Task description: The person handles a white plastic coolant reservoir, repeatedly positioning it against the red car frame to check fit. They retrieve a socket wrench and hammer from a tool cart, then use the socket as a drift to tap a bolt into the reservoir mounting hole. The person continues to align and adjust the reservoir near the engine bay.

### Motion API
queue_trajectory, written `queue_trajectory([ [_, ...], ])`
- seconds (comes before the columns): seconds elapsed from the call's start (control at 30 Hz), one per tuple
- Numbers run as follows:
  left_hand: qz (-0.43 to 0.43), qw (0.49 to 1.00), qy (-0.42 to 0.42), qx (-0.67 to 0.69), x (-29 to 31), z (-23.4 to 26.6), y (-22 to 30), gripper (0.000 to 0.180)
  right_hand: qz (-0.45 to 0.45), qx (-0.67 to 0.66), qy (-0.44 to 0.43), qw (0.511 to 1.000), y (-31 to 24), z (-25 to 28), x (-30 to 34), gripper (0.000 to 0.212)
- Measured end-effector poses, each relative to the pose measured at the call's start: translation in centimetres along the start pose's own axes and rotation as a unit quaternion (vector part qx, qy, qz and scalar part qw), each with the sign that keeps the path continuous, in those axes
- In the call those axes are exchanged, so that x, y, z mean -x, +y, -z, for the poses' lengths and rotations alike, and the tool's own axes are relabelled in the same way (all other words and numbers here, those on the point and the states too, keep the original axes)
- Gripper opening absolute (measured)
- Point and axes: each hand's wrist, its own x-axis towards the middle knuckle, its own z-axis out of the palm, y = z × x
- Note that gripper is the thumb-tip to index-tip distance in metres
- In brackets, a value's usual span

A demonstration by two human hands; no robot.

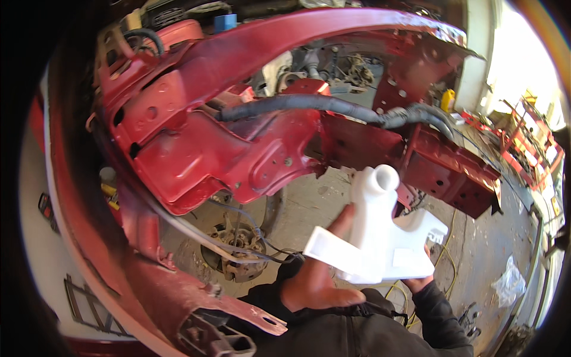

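- Head view: the white plastic tank [376,229] was up in front of the torso, between both hands, below and right of the wrapped cable bundle [309,104]; its upper part overlapped the red metal bodywork [184,154] in sight, and whether they touched could not be told.
- It looked hollow and moulded, so probably light for its bulk; any liquid inside could not be seen.
- Its walls seemed fairly stiff, likely to give a little under a hard squeeze, and the smooth surface could have been slippery.
- The flat tab [334,254] at its left and the notched arm [433,226] at its right seemed the parts likeliest to crack if bent.
- The sturdiest holds appeared to be the thick body under the neck [385,178] and the lower corners, one hand per side.
- The left hand [312,279] passed behind the tab, one finger reaching up along the tank's left side, the thumb spread out below the bottom edge; how firmly it pressed could not be told.
- The right hand [422,284] clasped the lower right corner, mostly hidden behind it.
- Both forearms, in dark sleeves [441,318], came in low, the right one angled up and inward.
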Motion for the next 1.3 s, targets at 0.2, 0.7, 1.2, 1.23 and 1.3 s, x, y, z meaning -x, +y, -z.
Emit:
queue_trajectory([
  [0.2,-0.004,0.997,-0.029,-0.072,6.3,3.3,-7.5,0.111,-0.187,0.123,0.139,0.965,4.1,-3.2,14.1,0.095],
  [0.7,0.239,0.671,-0.519,-0.473,12.9,-10.0,-12.1,0.062,-0.353,0.418,-0.003,0.837,-7.6,-3.8,32.4,0.037],
  [1.2,0.316,0.465,-0.795,-0.229,6.3,-25.5,-0.6,0.045,-0.599,0.104,-0.086,0.789,-20.4,-3.2,40.2,0.057],
  [1.23,0.280,0.523,-0.769,-0.237,5.0,-27.1,0.1,0.044,-0.555,0.060,-0.045,0.828,-21.2,-1.9,40.7,0.058],
  [1.3,0.303,0.625,-0.684,-0.224,1.2,-30.4,1.0,0.041,-0.530,0.008,-0.008,0.848,-23.3,2.3,42.8,0.064],
])
